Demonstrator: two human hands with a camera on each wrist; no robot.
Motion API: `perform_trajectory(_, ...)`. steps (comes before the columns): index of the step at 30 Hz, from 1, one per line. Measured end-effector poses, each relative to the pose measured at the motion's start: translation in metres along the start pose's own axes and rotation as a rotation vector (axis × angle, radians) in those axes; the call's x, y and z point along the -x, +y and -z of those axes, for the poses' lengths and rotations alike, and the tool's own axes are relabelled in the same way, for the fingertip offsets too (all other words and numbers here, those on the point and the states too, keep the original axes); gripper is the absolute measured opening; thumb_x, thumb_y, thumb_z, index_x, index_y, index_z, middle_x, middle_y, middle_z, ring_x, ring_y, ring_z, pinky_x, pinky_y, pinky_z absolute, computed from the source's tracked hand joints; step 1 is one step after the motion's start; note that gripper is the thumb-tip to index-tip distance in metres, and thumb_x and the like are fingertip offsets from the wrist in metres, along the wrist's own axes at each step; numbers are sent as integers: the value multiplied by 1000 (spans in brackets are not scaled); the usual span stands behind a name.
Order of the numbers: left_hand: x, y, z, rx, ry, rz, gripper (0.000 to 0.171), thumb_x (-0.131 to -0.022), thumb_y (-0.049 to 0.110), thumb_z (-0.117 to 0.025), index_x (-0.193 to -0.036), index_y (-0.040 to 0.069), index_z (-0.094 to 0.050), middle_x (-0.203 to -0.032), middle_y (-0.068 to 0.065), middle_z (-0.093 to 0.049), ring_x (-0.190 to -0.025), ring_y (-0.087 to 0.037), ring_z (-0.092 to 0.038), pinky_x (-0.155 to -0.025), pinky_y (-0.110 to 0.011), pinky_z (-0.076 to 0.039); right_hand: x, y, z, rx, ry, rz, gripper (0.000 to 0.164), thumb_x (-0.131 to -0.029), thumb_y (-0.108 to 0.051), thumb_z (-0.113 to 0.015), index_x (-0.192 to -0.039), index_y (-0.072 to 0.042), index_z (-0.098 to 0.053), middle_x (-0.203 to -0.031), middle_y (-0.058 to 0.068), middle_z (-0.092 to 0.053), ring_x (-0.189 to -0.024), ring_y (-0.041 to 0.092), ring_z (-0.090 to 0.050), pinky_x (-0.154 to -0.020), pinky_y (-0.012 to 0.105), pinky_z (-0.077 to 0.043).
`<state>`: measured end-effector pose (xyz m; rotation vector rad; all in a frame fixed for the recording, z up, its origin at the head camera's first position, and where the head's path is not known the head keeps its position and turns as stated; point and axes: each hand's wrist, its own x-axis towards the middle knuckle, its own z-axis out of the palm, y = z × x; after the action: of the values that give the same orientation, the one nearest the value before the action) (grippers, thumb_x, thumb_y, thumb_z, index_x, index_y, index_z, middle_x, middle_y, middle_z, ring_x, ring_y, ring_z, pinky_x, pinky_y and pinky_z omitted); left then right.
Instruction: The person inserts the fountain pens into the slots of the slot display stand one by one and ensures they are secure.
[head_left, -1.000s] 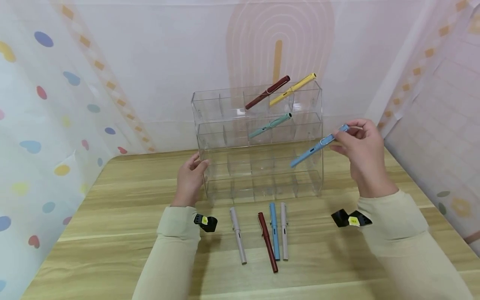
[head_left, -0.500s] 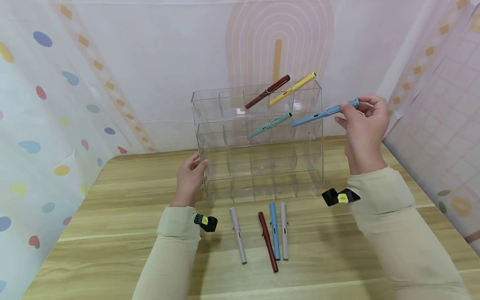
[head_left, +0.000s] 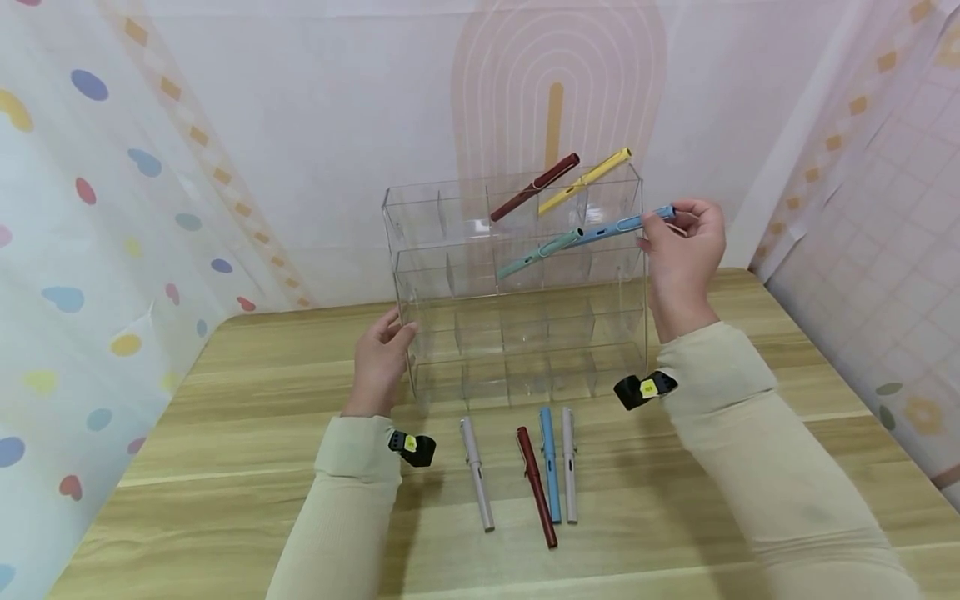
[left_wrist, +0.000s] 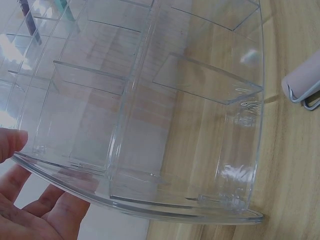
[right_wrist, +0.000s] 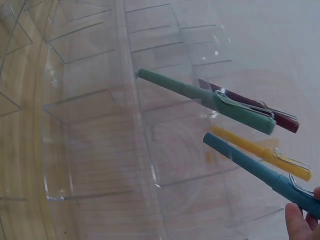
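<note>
Pen of light-blue colour (head_left: 607, 232) is pinched near its cap end by the right hand (head_left: 686, 260), at the right part of the clear tiered rack (head_left: 480, 329). The left hand (head_left: 379, 360) grips the rack's left side between thumb and fingers. Four pens (head_left: 550, 467) lie before the rack.

Here's my right hand (head_left: 688, 254), up high, right thumb (head_left: 657, 231) and fingers (head_left: 705, 210) in a pinch, right wrist (head_left: 686, 315) just below, right forearm (head_left: 780, 467) slanting in from the grip's right. Lower, well apart to its left, my left hand (head_left: 379, 358) grips too: left thumb (left_wrist: 11, 142) opposite the fingers, left wrist (head_left: 366, 402) below, left forearm (head_left: 335, 517) angling up nearer me.
</note>
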<state>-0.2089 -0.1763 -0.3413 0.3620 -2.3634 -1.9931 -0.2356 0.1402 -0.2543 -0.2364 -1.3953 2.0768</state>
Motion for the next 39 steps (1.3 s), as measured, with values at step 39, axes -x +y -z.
perform_trajectory(39, 5, 6, -5, 13, 0, -15, 48, -100, 23, -51, -147, 20, -43, -140, -12, -49, -123, -25, -45, -94, -42, -42, 7, 21, -6, 182, -83, -24, 24, -86, 3, -67, -99, -10, -52, -93, 3, -48, -83, 10, -57, -64, 16, -51)
